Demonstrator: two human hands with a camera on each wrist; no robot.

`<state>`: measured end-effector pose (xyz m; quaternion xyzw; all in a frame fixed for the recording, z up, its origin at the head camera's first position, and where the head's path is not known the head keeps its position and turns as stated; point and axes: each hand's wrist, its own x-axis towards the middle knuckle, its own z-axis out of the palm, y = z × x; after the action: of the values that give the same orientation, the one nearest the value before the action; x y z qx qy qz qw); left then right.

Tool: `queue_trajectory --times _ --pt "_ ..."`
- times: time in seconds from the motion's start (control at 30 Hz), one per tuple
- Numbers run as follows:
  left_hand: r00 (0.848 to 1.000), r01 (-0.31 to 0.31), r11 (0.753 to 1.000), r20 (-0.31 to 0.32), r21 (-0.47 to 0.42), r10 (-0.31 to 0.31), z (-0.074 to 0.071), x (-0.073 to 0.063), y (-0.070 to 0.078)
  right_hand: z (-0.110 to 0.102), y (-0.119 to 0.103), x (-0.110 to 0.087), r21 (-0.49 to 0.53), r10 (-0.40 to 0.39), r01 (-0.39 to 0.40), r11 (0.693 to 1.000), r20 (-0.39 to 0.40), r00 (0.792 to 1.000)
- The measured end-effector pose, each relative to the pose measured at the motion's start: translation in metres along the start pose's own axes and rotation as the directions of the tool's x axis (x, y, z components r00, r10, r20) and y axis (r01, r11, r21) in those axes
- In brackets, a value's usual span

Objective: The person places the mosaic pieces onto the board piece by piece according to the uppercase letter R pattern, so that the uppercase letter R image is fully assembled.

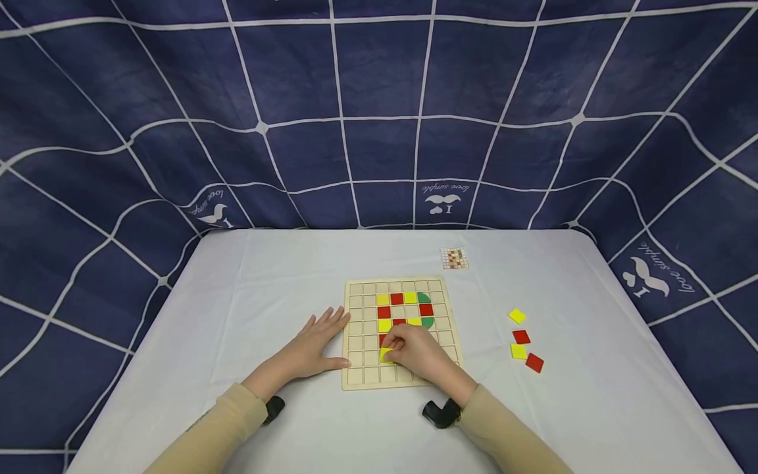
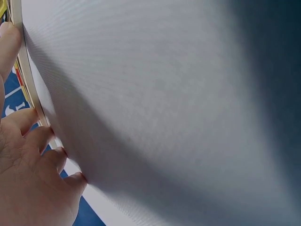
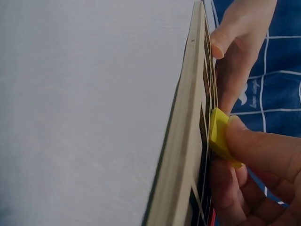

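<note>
A wooden grid board (image 1: pixel 355 376) lies on the table, with red, yellow and green pieces set in its squares. My right hand (image 1: pixel 417 350) reaches over the lower middle of the board and pinches a yellow square tile (image 3: pixel 219 134) between thumb and fingers. In the right wrist view that tile tilts against the board's face. My left hand (image 1: pixel 312 350) lies with fingers spread at the board's left edge, thumb and fingertips touching the rim. Part of the pattern is hidden beneath my right hand.
Right of the board lie loose tiles: an upper yellow one (image 1: pixel 517 316), a red one (image 1: pixel 521 337), another yellow one (image 1: pixel 518 351) and a lower red one (image 1: pixel 535 363). A small printed pattern card (image 1: pixel 454 258) sits beyond the board. Blue checked cloth (image 1: pixel 379 151) hangs behind the white table.
</note>
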<state>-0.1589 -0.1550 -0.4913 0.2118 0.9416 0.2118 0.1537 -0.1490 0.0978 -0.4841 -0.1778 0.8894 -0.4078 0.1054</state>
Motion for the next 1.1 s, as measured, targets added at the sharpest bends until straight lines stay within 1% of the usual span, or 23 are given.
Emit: queue_trajectory --times 0.13,0.23,0.57,0.7,0.8,0.9,1.03,1.1 --pt "1.000 0.003 1.000 -0.001 0.002 -0.003 0.000 0.000 0.000 0.000 -0.002 0.000 -0.055 -0.017 0.017 0.998 0.001 1.000" --pt "1.000 0.005 1.000 0.001 0.003 -0.005 -0.001 0.000 0.001 0.002 -0.003 0.000 -0.086 -0.014 0.015 0.996 0.007 1.000" --pt "1.000 0.011 1.000 0.002 -0.010 -0.011 -0.002 -0.001 0.001 0.004 -0.006 -0.002 -0.151 -0.001 -0.002 0.988 -0.019 1.000" --pt "1.000 0.019 1.000 -0.005 0.000 -0.019 -0.001 -0.001 0.001 0.002 -0.006 -0.003 -0.165 -0.007 0.001 0.986 -0.035 0.999" --pt "1.000 0.023 1.000 -0.012 0.009 -0.023 -0.001 0.000 0.000 -0.006 -0.003 -0.003 -0.133 -0.028 0.022 0.991 -0.042 0.999" --pt "1.000 0.019 1.000 -0.010 0.002 -0.019 -0.001 -0.001 0.000 -0.018 0.002 -0.006 -0.059 -0.032 0.028 0.998 -0.067 0.997" --pt "1.000 0.016 1.000 -0.005 -0.009 -0.016 0.000 -0.001 0.001 -0.042 0.011 -0.015 0.010 0.012 -0.010 1.000 -0.128 0.992" --pt "1.000 0.016 1.000 -0.004 -0.008 -0.016 0.000 -0.001 0.001 -0.056 0.020 -0.020 0.012 0.038 -0.037 0.999 -0.160 0.986"
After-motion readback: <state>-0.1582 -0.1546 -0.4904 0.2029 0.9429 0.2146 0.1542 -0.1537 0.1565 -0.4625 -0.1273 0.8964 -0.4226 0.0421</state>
